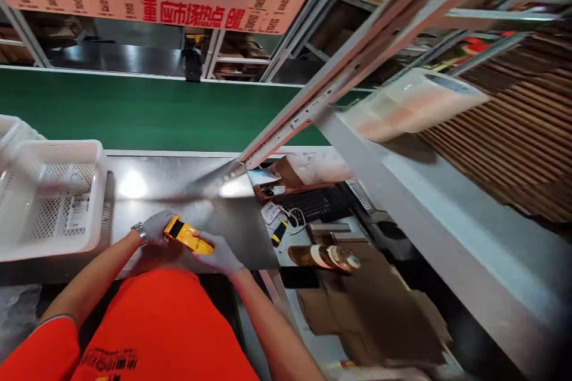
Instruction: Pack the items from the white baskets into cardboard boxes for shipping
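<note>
A small yellow car-shaped object (190,236) with a dark window at one end is between my two hands, just above the front of the metal worktop (232,220). Its exact kind is hard to make out. My left hand (158,227), in a thin grey glove, closes on its left end; a metal watch (140,233) circles that wrist. At the opposite end, my gloved right hand (220,253) grips it with thumb and fingers.
White perforated baskets (100,202) stand at the left. Behind the worktop runs a green conveyor belt (134,110). To the right are a keyboard (317,203), a yellow-black cutter (279,233), a brown bottle (308,255) and cardboard (384,303). A slanted metal post (308,113) and shelf (402,190) rise there.
</note>
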Motion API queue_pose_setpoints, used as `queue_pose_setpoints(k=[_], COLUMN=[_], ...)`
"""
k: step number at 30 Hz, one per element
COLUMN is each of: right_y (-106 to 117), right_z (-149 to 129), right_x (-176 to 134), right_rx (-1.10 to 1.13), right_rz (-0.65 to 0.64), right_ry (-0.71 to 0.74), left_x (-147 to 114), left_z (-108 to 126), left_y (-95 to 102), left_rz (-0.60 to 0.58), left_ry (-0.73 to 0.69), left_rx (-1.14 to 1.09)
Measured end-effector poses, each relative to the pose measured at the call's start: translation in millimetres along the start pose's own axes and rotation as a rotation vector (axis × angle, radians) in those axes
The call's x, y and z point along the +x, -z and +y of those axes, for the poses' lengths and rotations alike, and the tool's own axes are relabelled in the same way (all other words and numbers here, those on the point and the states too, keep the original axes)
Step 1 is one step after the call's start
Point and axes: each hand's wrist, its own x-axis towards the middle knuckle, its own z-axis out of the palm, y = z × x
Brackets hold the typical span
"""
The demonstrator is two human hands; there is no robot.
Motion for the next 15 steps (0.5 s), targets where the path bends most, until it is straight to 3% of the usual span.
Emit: queue_pose_setpoints(k=[4, 8, 11, 13, 15], right_y=[6.4, 15.0, 12.0, 9.0, 6.8], right_z=[6.7, 24.5, 28.4, 26.1, 23.2], right_x=[6.3, 5.9, 11.9, 16.6, 20.5], right_rx=[-0.204, -0.376, -0.479, -0.518, -0.531], right_rz=[-0.081, -0.154, -0.18, -0.189, -0.207], right_ry=[0.014, -0.049, -0.093, -0.096, -0.098], left_x=[-26.6, -57.7, -64.7, -61.8, -55.4], left_z=[-35.5, -64.3, -64.4, -54.3, -39.0], left_y=[11.7, 6.2, -4.3, -12.4, -23.1], left_rz=[0.032, -0.02, -0.061, -0.064, -0.07], left_ry=[0.135, 0.304, 0.415, 0.526, 0.539], left_rx=[0.165, 0.2, 0.257, 0.348, 0.426])
